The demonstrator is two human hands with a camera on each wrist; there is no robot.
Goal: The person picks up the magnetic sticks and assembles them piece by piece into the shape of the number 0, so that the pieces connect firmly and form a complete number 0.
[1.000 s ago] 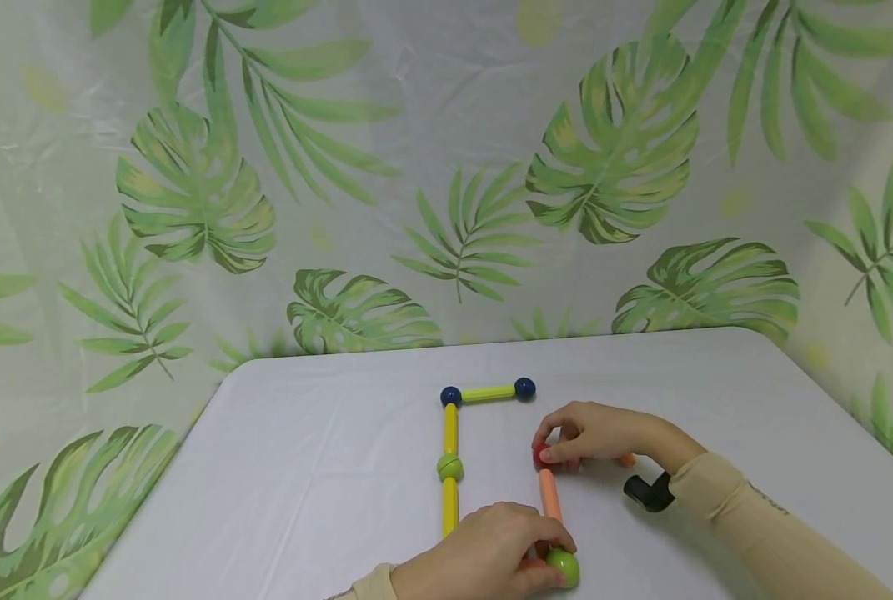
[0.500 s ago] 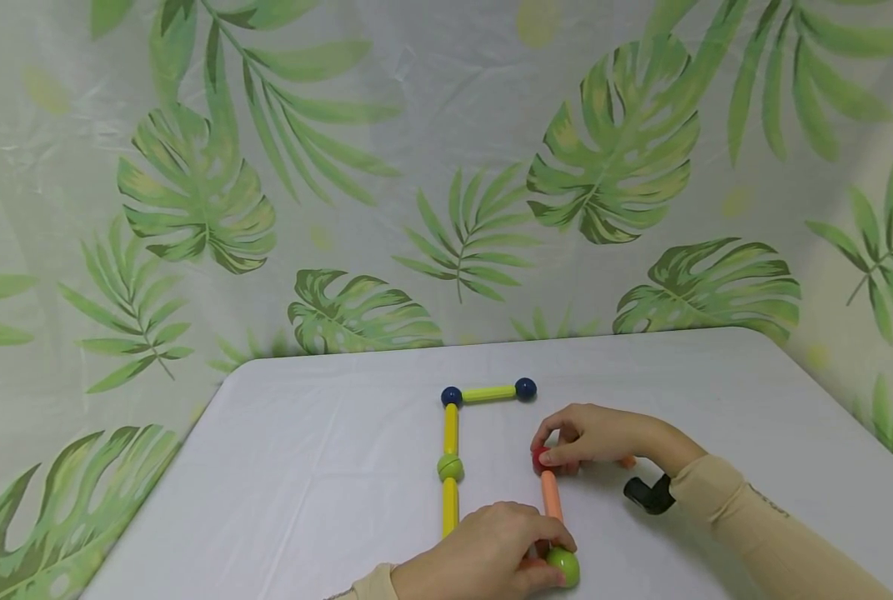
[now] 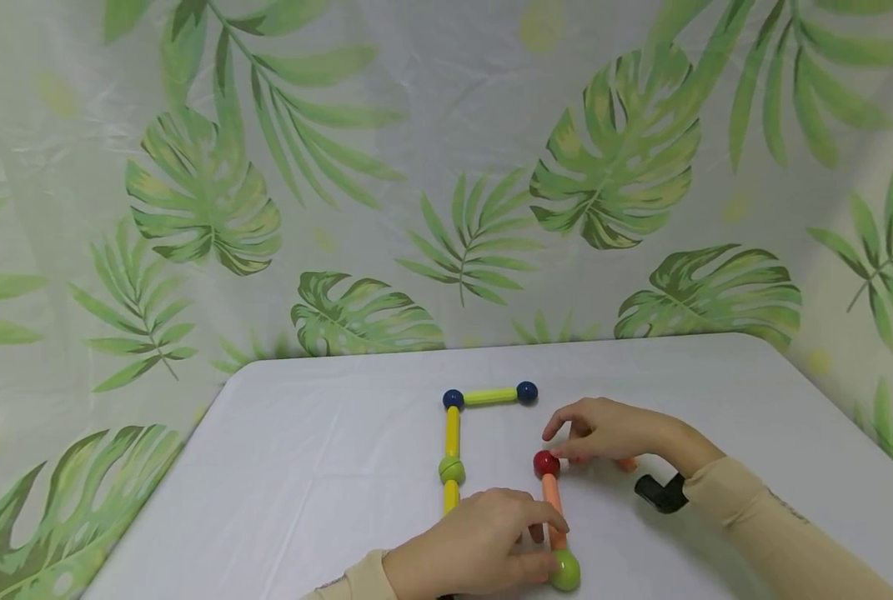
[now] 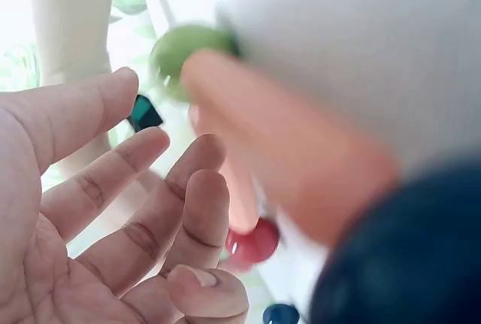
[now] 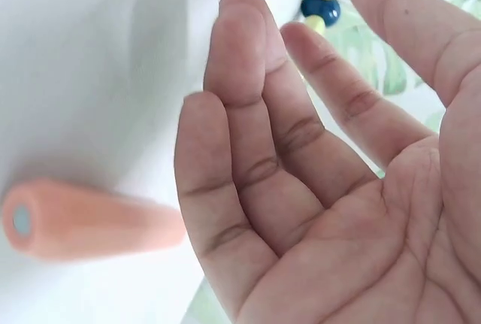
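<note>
A coral stick [image 3: 553, 500] links a red ball [image 3: 546, 463] to a green ball [image 3: 564, 570] on the white table. My left hand [image 3: 484, 542] is beside the green ball, its fingers loosely bent and holding nothing. In the left wrist view another coral stick [image 4: 285, 151] runs from the green ball [image 4: 192, 57] towards a dark blue ball [image 4: 409, 256]. Just right of the red ball, my right hand [image 3: 619, 429] has relaxed fingers with nothing in them; its thumb tip is close to the ball. A loose coral stick [image 5: 90, 220] lies by the right hand's little finger.
Left of the coral stick, a yellow stick [image 3: 453, 432] joins a lime green ball [image 3: 452, 469] and a navy ball [image 3: 453, 400]. From there a yellow-green stick [image 3: 490, 396] leads to another navy ball [image 3: 527, 392]. A black object [image 3: 664, 493] shows at the right wrist.
Both hands have released their balls: the right hand has drawn back rightward from the red ball, and the left fingers have loosened from the green ball. The head view has shifted slightly.
</note>
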